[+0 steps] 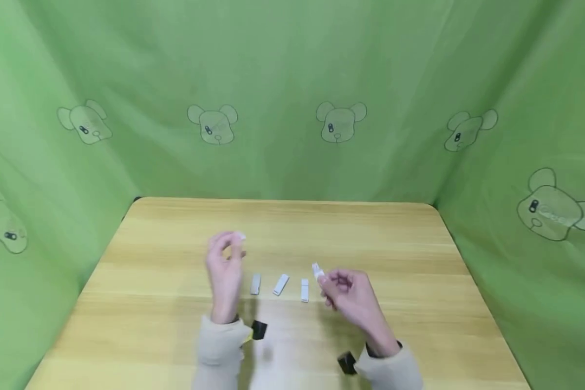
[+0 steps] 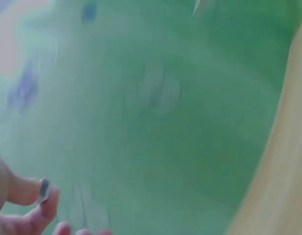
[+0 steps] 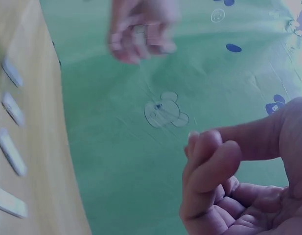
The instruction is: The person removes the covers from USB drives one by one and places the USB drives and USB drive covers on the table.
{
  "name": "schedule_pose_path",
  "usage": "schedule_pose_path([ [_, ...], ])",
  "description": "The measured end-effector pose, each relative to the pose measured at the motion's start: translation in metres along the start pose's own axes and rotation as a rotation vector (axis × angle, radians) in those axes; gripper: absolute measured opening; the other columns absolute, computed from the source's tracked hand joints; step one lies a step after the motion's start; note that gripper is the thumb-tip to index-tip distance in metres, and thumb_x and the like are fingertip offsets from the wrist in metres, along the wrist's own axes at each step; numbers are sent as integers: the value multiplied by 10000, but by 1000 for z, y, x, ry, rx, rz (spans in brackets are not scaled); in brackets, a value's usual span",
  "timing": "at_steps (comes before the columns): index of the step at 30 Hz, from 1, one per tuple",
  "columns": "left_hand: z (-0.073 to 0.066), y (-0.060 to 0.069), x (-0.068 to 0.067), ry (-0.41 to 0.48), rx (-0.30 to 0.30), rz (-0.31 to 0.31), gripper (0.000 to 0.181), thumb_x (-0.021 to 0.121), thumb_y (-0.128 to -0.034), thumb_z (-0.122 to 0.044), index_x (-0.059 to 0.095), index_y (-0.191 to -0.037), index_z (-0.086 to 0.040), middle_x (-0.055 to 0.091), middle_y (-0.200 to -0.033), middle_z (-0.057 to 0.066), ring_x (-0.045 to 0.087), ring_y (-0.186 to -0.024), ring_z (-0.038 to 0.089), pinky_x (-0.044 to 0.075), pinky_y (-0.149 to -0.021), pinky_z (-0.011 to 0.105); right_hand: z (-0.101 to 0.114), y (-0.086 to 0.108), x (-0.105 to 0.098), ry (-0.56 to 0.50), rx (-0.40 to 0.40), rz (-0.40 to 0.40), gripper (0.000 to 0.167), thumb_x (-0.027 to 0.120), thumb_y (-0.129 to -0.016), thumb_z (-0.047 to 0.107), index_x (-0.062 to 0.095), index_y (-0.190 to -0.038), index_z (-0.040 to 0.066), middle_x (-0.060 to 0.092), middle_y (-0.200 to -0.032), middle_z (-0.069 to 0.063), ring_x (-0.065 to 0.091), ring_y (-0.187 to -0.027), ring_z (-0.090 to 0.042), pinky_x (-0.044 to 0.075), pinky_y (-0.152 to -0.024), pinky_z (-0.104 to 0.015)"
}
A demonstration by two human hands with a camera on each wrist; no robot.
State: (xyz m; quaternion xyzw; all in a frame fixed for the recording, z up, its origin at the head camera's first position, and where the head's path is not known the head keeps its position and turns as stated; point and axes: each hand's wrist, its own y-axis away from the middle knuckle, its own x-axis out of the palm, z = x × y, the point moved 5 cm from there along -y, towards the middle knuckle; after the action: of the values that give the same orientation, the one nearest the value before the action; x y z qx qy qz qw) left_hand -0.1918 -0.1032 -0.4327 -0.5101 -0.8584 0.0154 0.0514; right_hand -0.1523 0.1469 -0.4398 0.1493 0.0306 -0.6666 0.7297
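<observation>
My left hand point(image 1: 224, 268) is raised over the table, left of the middle. Between thumb and fingertips it pinches a small white cap point(image 1: 241, 236), whose dark end point(image 2: 44, 190) shows in the left wrist view. To the right, my right hand point(image 1: 353, 298) pinches a white USB flash drive point(image 1: 318, 271), its connector end pointing up and away. The two hands are well apart. In the right wrist view, the fingers point(image 3: 209, 171) mostly hide that drive, and the left hand point(image 3: 141, 29) is blurred.
Between the hands lie a grey USB stick point(image 1: 255, 284), a tilted white one point(image 1: 280, 285) and an upright-lying white one point(image 1: 304, 291). The right wrist view shows several sticks along the wooden table point(image 1: 175, 227). A green curtain point(image 1: 273, 162) surrounds its back and sides.
</observation>
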Motion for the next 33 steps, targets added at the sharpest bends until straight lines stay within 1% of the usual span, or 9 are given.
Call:
schedule_pose_path([
  [2,-5,6,16,-53,40,100,231,639,-994,-172,713,-980,46,595,-1231,155,569,-1115,251,548,-802,248,6,-7,-4,-12,-25,-17,172,677,-958,122,666,-981,-48,678,-748,-45,628,-599,-155,550,-529,-272],
  [4,-2,16,30,-94,25,167,227,668,-979,-203,730,-960,14,607,-1240,152,566,-1149,278,536,-829,294,10,-11,-5,-13,-38,-24,176,672,-963,112,662,-981,-63,684,-753,-58,642,-603,-168,562,-538,-287],
  [6,4,23,38,-95,19,178,216,715,-948,-217,748,-922,-6,621,-1220,156,564,-1162,263,533,-838,334,10,-12,-7,-6,-34,-29,178,675,-963,117,665,-987,-59,691,-760,-64,652,-613,-173,564,-537,-296],
  [9,11,29,45,-78,21,191,219,772,-900,-222,750,-866,-7,624,-1207,168,565,-1160,268,552,-841,381,10,-15,-10,21,-43,-60,177,689,-960,150,693,-992,-24,705,-782,-70,665,-642,-183,555,-534,-288],
  [12,14,30,49,-67,22,223,236,793,-878,-240,745,-842,-12,625,-1208,175,566,-1161,275,568,-849,399,9,-18,-16,74,-66,-108,188,703,-956,201,730,-1011,24,709,-816,-57,648,-662,-163,533,-527,-265],
  [18,18,32,55,-77,4,285,231,788,-883,-249,755,-857,-21,636,-1206,176,567,-1160,275,572,-876,430,9,-29,-27,165,-73,-176,206,715,-952,238,773,-1047,63,700,-797,-49,542,-557,-94,465,-484,-231],
  [21,20,32,56,-90,2,295,210,777,-890,-229,757,-871,-20,639,-1192,161,570,-1151,274,569,-882,433,10,-35,-30,175,-68,-183,225,710,-958,235,771,-1072,51,713,-806,-57,561,-568,-110,464,-484,-224],
  [27,21,34,57,-130,12,314,222,724,-932,-212,743,-928,10,634,-1191,181,590,-1121,286,585,-845,381,10,-49,-35,163,-83,-171,236,691,-969,209,742,-1087,11,714,-845,-93,615,-656,-112,542,-554,-250],
  [33,25,37,59,-128,2,344,241,725,-935,-234,742,-944,6,624,-1204,193,595,-1105,280,595,-795,314,10,-66,-47,180,-83,-183,269,710,-955,248,744,-1111,32,726,-950,-128,609,-732,-117,554,-596,-236],
])
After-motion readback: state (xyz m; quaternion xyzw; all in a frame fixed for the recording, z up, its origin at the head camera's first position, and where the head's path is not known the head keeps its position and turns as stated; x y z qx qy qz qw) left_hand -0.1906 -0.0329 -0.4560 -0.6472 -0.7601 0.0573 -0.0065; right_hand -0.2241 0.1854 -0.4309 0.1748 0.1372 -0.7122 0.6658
